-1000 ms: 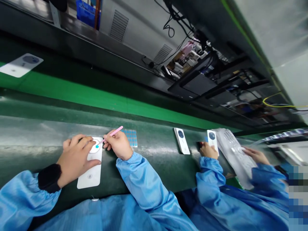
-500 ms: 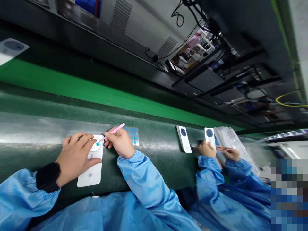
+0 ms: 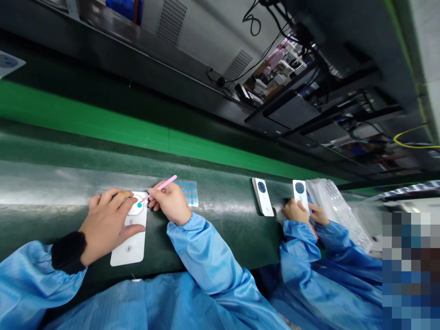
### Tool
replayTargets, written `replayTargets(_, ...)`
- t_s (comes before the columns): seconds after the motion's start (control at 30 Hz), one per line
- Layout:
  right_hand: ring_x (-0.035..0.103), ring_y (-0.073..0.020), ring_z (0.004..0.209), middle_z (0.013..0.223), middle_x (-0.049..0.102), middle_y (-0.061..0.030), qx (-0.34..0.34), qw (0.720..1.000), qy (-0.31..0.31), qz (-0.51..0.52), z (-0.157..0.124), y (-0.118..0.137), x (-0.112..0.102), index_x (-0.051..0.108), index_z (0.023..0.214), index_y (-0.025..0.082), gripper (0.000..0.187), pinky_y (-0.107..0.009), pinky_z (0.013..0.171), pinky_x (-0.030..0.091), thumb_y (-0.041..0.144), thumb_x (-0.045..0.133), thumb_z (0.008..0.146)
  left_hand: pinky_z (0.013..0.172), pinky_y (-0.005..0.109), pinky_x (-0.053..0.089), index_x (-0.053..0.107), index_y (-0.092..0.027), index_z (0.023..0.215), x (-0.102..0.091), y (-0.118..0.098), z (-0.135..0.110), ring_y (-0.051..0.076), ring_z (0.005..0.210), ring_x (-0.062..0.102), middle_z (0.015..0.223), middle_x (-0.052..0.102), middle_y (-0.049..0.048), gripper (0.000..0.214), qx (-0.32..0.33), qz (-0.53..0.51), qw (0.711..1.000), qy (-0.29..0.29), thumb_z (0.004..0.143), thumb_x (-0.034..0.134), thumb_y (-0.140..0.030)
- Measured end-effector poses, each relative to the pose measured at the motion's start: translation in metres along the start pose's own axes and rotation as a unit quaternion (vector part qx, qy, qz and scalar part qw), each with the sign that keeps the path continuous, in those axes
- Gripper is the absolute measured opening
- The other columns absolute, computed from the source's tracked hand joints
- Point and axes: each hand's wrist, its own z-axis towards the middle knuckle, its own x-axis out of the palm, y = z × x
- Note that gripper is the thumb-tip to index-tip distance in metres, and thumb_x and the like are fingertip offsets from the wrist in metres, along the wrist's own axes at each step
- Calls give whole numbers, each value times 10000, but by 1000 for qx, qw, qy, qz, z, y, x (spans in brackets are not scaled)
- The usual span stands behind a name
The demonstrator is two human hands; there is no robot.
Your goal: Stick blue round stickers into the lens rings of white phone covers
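A white phone back panel (image 3: 135, 250) lies on the dark green bench, with a round camera area at its far end. My left hand (image 3: 106, 224) rests over the panel's left side, fingers lying across it and thumb spread. Between finger and thumb, my right hand (image 3: 171, 203) pinches pink tweezers (image 3: 167, 182). Their thin tip is at the camera area, close to a small blue dot sticker (image 3: 140, 205); whether they touch is too small to tell. Behind my right hand lies a sheet of blue dot stickers (image 3: 190, 192), partly hidden by it.
A stack of white panels (image 3: 263, 197) lies to the right. Beyond it, a co-worker's hands (image 3: 297, 211) hold another white panel (image 3: 300, 192) beside clear plastic trays (image 3: 333, 206). A green belt (image 3: 137, 134) runs behind the bench, carrying a white panel (image 3: 9, 65) at far left.
The belt and the white panel on it have moved left. The co-worker's right-side hand has come closer to the panel there. My hands have barely moved.
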Motion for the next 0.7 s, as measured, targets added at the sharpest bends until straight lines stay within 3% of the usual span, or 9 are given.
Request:
replayTargets(0.4, 637, -131, 491, 583, 657, 11, 4, 1000, -12, -28, -1, 1, 2, 612, 759, 197, 275, -198, 470, 490, 257, 830, 914, 996, 565, 489, 782, -231, 1254, -1, -1, 1, 455, 1297, 637, 1323, 795, 155, 553, 6, 7, 1000, 2, 883, 823, -639)
replayTargets(0.7, 671, -150, 534, 616, 681, 3, -8, 999, -13, -38, -1, -2, 2, 619, 783, 203, 261, -216, 500, 528, 269, 835, 914, 1009, 535, 488, 781, -265, 1263, 1, 3, -2, 429, 1305, 631, 1329, 784, 147, 533, 12, 12, 1000, -9, 906, 788, -661)
